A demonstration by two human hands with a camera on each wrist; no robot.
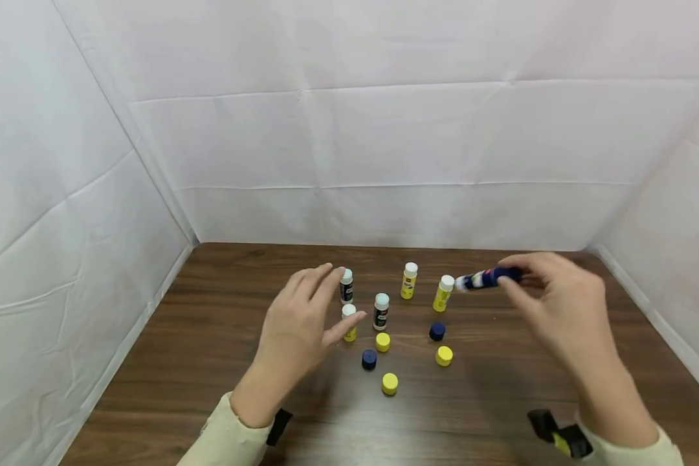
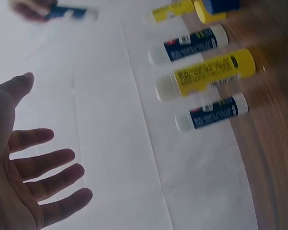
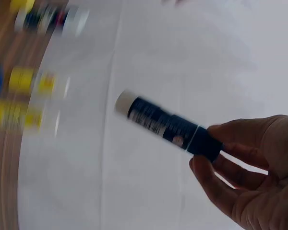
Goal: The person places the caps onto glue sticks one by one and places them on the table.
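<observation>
My right hand (image 1: 565, 314) pinches a dark blue glue stick (image 3: 158, 122) by its navy cap end, between thumb and fingertips. That stick is tilted nearly sideways above the table, its white end toward the left. My left hand (image 1: 296, 327) hovers with fingers spread and holds nothing. Nearest to it stand a yellow glue stick (image 2: 213, 73), partly hidden by the thumb in the head view, and a dark one (image 1: 347, 292). Another dark glue stick (image 1: 381, 312) stands just right of these. Two yellow sticks, one farther back (image 1: 408, 281) and one nearer (image 1: 443, 294), stand upright toward the right hand.
Loose caps lie in front of the sticks on the brown wooden table (image 1: 210, 362): navy caps (image 1: 369, 360) (image 1: 437, 331) and yellow caps (image 1: 382, 342) (image 1: 389, 384) (image 1: 444, 356). White cloth walls (image 1: 384, 142) enclose the back and both sides.
</observation>
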